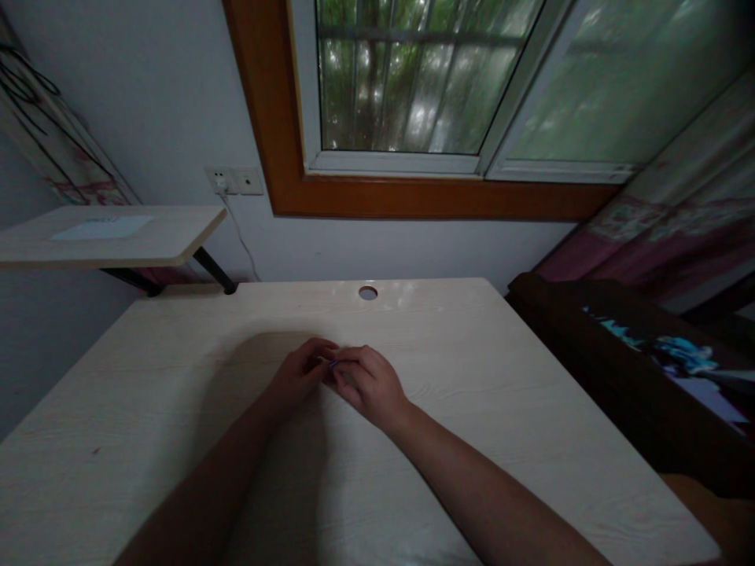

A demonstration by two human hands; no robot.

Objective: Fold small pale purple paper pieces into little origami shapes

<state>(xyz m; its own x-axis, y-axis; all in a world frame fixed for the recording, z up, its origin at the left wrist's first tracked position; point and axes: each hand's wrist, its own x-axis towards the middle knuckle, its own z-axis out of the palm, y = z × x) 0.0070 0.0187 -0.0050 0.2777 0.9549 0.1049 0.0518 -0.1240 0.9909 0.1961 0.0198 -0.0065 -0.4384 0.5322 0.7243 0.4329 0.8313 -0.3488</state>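
Note:
My left hand [303, 367] and my right hand [373, 383] meet above the middle of the pale wooden desk [460, 369]. Between their fingertips is a small thing with a bluish-purple bit [333, 363]; it is mostly covered by fingers and too small to name. The thumb and forefinger of each hand are pinched together on it. Both forearms reach in from the bottom of the view, and a shadow falls on the desk to the left.
A raised shelf [194, 245] with a sheet of paper [103, 227] stands at the back left on black legs. A round cable hole [368, 293] lies near the back edge. Behind are a socket with a plugged-in cord [239, 236] and a window; dark furniture [590, 369] is on the right.

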